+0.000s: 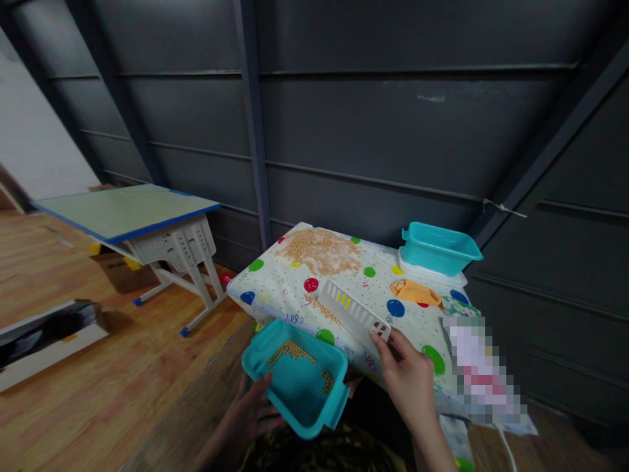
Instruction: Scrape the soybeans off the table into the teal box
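Observation:
My left hand (253,410) grips a turquoise plastic basin (299,390) by its left side, with the thumb over the rim. The basin is held at the near edge of the table, and some round, tan beans (291,349) lie in it. In my right hand (409,375) is the near end of a white slotted plastic basket (339,307), tilted on its side over the tablecloth. A short line of beans (323,309) lies along the basket's left side. Farther back, a wide patch of beans mixed with pale powder or grit (324,252) is spread on the cloth.
A balloon-print cloth (280,288) covers the table. Another turquoise basin (437,248) stands at the back right, near an orange cloth (417,293). A blurred-out package (481,373) is at the right edge. A desk (142,213) and a box (54,341) are on the left.

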`<state>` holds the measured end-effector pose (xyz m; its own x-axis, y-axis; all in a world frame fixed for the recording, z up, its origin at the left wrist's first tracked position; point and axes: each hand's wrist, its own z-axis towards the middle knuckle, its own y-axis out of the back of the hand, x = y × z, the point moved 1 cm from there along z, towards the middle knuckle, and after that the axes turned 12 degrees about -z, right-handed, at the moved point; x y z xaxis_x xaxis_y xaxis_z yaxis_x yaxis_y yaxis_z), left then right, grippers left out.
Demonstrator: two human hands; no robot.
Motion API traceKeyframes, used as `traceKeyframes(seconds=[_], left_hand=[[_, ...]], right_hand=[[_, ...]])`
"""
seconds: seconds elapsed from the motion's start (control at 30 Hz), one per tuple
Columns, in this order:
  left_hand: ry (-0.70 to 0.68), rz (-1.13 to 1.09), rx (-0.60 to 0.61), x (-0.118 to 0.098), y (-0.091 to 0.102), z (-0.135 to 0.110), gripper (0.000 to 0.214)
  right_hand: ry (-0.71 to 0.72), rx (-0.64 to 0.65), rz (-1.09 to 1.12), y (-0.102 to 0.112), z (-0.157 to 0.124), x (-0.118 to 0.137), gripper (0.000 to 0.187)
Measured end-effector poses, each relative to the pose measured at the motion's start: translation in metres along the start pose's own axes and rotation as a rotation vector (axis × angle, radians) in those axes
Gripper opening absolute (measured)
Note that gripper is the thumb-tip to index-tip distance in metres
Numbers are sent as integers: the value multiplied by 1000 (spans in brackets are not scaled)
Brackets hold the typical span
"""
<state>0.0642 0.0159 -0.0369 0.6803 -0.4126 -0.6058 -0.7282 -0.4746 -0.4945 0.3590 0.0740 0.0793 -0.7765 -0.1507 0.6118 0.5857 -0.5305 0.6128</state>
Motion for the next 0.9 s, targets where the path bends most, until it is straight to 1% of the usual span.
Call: traceKeyframes(seconds=[0.13, 0.3, 0.47, 0.6, 0.67, 0.8, 0.9], left_hand=[[9, -15, 27, 1, -2, -3, 119], [12, 15, 29, 2, -5, -6, 121], [-8, 12, 42, 0, -6, -9, 118], [-7, 9, 48, 0, -6, -9, 114], [-9, 8, 43, 1, -5, -7, 116], [-14, 2, 46, 2, -5, -5, 122], [-4, 3, 34, 2, -7, -7, 116]], right_hand=[[-25, -4, 8, -4, -3, 7, 52], [-39, 35, 52, -12, -10, 17, 50], [-101, 6, 71, -5, -19, 10, 53], [-202, -25, 82, 4, -25, 0, 55], [-250, -17, 129, 6, -26, -1, 56], [-362, 13, 328, 1, -23, 1, 57], [-433, 58, 457, -6, -22, 4, 58]])
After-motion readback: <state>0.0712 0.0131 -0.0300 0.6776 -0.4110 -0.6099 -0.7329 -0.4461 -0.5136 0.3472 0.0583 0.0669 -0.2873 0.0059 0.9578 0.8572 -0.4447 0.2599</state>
